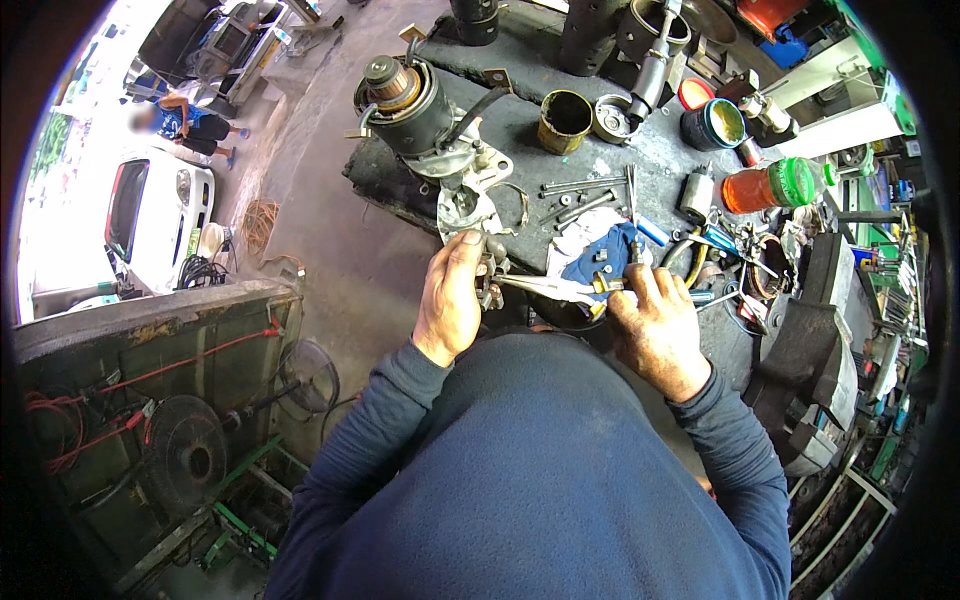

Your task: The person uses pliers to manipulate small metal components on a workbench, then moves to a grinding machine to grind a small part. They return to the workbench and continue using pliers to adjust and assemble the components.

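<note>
Gripping a small metal part [490, 283], the left hand [450, 300] has its thumb uppermost, its other fingers largely hidden; the right hand [655, 325] is closed around a slender tool [545, 286], the pale shaft pointing left at the part; whether the tip makes contact cannot be told. The part is held before the torso, by the bench's near edge; just beyond it is a silver housing [465, 208], and above that a motor [408, 118] with its copper-coloured end upward. On the dark workbench [525, 135], a blue cloth [600, 255] lies beyond the tool; loose bolts [583, 186] lie past the cloth; a stained yellow tin [565, 122] stands farther back; an orange bottle [755, 190] with a green cap is to the right. At far left are a white car [165, 210], another person [180, 122] and, nearer, a black fan [187, 450].
</note>
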